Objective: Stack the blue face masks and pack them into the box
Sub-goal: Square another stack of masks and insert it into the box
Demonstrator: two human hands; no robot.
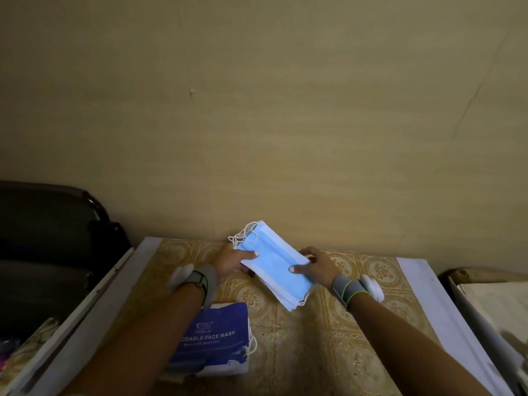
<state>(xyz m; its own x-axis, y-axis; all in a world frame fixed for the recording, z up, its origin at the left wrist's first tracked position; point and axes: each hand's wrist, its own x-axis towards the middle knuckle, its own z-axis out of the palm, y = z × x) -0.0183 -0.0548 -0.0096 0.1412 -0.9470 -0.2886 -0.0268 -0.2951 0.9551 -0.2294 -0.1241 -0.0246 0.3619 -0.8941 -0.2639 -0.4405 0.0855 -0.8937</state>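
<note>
A stack of blue face masks (pixel 274 264) with white ear loops is held tilted above the table, one short end up and away from me. My left hand (pixel 231 262) grips its left long edge, thumb on top. On the opposite long edge my right hand (pixel 315 265) holds the stack, thumb pressed on the blue face. The blue and white face mask box (pixel 217 338) lies on the table below my left forearm, partly hidden by it; a white ear loop sticks out at its right side.
The table (pixel 328 338) has a yellow floral patterned cover and white side edges. A plain beige wall rises right behind it. A dark chair (pixel 51 238) stands at the left. Another light surface (pixel 491 310) lies at the right.
</note>
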